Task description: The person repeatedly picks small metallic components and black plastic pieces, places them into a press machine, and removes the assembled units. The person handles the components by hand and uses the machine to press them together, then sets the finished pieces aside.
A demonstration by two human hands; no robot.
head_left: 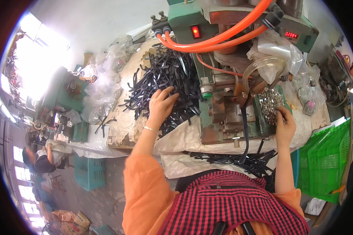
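My left hand (162, 105) reaches over a heap of black strips (166, 72), its fingers apart above or touching them. At the right, my right hand (285, 124) is at the edge of a green-rimmed tray of small shiny metal pieces (271, 105). Its thumb and fingertips are drawn together; whatever is between them is too small to make out. Between my hands stands a green press machine (219, 135). One long black strip (245, 131) hangs from its middle over the front edge. More black strips (249, 162) lie on the pale cloth near my lap.
Orange air hoses (223, 43) arch across the machine, near a lit red switch (195, 31). Clear plastic bags (106, 84) crowd the bench at left. Green crates (327, 156) stand at right, a teal crate (90, 172) on the floor at left. Another person (41, 160) works far left.
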